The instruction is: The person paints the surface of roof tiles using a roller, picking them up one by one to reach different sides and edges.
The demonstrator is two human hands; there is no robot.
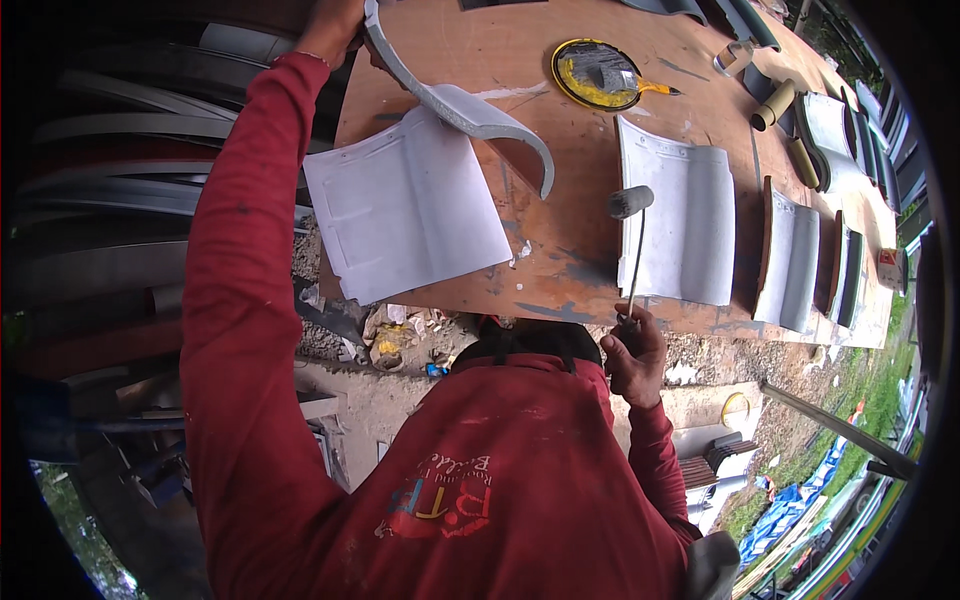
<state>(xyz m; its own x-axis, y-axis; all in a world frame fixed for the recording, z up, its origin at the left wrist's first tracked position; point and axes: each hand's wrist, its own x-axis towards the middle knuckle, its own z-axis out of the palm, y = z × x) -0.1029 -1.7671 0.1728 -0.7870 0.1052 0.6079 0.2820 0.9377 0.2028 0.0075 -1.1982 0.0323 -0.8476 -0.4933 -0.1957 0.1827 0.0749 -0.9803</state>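
Note:
At the far left of the table, my left hand (337, 30) is closed round the end of a curved roof tile (480, 112), its fingers partly hidden. That tile is tilted up and shows its grey edge. Beneath it, a flat white-coated roof tile (415, 205) overhangs the table's near edge. My right hand (637, 362) is closed on the handle of a small paint roller (630, 202), held upright. The roller's grey head appears in front of another white-coated tile (690, 215) on the table.
A round yellow-rimmed lid (595, 75) with grey paint carries a yellow-handled brush (655, 88). Several more tiles (790, 255) stand along the right side of the wooden table (570, 240). Cardboard tubes (773, 105) lie near them. Stacked curved sheets (120, 130) fill the left.

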